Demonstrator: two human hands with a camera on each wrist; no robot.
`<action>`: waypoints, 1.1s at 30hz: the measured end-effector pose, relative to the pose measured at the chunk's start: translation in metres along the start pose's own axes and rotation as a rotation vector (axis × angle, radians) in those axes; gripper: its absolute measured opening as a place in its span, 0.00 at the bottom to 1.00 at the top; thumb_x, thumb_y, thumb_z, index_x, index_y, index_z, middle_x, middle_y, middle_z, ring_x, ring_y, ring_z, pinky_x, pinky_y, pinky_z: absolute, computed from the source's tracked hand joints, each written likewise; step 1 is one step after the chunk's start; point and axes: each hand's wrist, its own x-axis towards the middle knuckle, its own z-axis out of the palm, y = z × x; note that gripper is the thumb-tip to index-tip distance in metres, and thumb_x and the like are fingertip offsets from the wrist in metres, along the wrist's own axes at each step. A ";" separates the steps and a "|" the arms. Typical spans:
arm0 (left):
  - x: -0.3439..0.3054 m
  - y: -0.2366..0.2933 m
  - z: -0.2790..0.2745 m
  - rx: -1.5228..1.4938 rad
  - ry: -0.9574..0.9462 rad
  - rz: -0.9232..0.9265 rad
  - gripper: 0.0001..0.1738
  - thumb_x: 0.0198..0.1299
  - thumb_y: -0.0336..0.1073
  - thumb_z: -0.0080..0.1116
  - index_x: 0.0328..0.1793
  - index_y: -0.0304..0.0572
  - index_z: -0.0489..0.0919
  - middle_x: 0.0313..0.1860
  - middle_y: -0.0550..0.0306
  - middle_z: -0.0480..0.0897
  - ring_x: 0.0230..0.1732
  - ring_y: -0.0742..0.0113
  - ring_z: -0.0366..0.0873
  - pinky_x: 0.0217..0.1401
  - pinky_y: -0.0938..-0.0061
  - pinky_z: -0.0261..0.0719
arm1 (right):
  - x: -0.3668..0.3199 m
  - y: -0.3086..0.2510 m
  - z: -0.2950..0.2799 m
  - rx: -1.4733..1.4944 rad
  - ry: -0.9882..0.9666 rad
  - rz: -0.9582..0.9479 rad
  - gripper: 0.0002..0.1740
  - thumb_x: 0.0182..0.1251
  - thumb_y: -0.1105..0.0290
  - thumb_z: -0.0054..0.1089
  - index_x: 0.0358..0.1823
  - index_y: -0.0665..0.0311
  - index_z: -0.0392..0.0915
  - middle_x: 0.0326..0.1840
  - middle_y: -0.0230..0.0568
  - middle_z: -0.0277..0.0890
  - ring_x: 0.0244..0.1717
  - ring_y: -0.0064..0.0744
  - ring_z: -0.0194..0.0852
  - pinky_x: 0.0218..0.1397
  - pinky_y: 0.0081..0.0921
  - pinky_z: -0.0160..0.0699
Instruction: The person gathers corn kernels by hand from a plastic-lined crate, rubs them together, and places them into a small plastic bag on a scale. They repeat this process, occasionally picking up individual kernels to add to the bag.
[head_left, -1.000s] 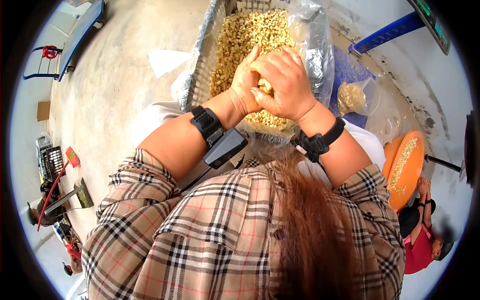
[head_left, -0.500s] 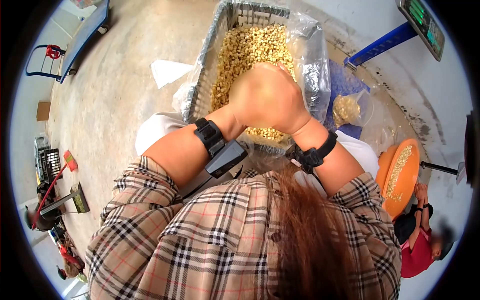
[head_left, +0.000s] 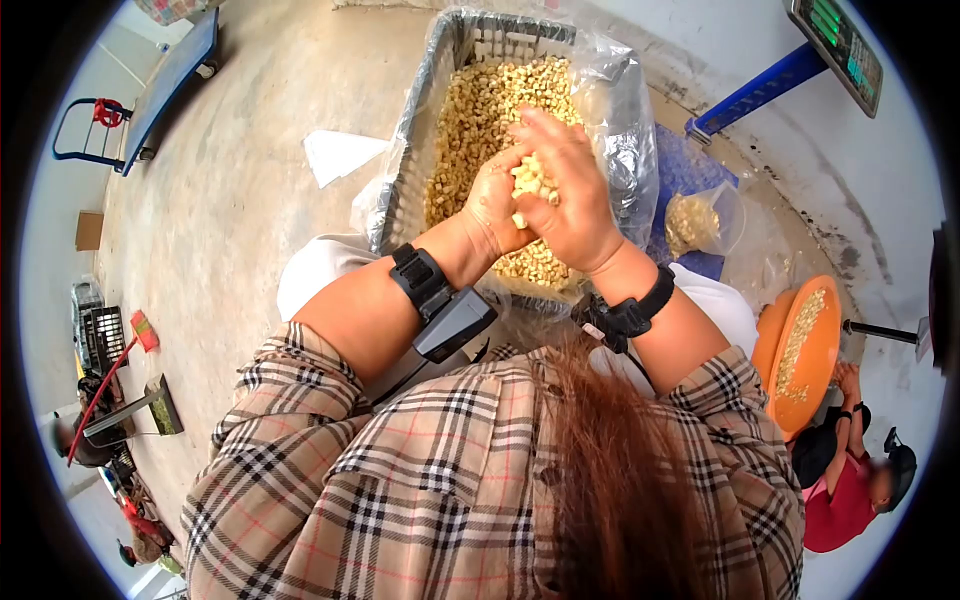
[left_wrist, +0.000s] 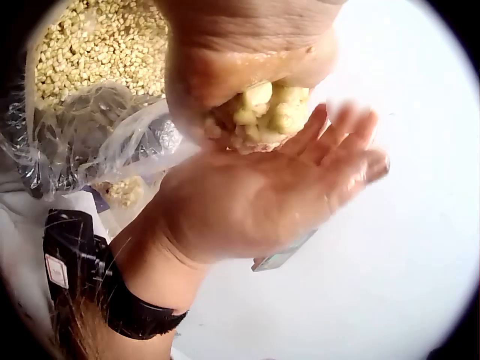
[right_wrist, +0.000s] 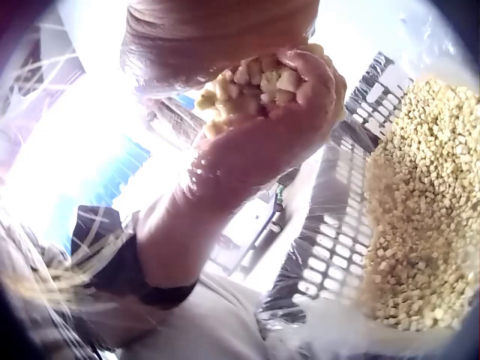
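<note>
A handful of pale yellow diced pieces (head_left: 535,178) sits between the two hands, above a plastic-lined crate (head_left: 400,140). My left hand (head_left: 490,203) cups these pieces, its fingers curled up round them in the right wrist view. Facing it, my right hand (head_left: 580,205) has its fingers stretched out, with the thumb at the near side of the handful. The left wrist view shows the right palm (left_wrist: 247,195) and straight, wet-looking fingers beside the pieces. A bed of the same diced pieces (head_left: 480,120) fills the crate below.
A clear bag of pieces (head_left: 692,222) rests on a blue surface (head_left: 655,200) right of the crate. Further right are an orange basin (head_left: 815,345) and a seated person (head_left: 845,500). A scale (head_left: 840,50) stands at upper right, a trolley (head_left: 170,85) at upper left.
The hands were clasped over the handful a second ago. Now the right hand's fingers have straightened and parted from the left, and more of the pieces show. The crate sits slightly lower in view.
</note>
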 end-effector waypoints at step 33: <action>-0.001 -0.015 0.025 1.690 0.376 1.202 0.38 0.54 0.56 0.56 0.67 0.48 0.62 0.64 0.44 0.58 0.65 0.46 0.57 0.64 0.55 0.58 | -0.014 0.013 0.014 1.815 0.501 1.175 0.25 0.65 0.49 0.42 0.49 0.61 0.74 0.50 0.38 0.74 0.54 0.37 0.68 0.60 0.37 0.65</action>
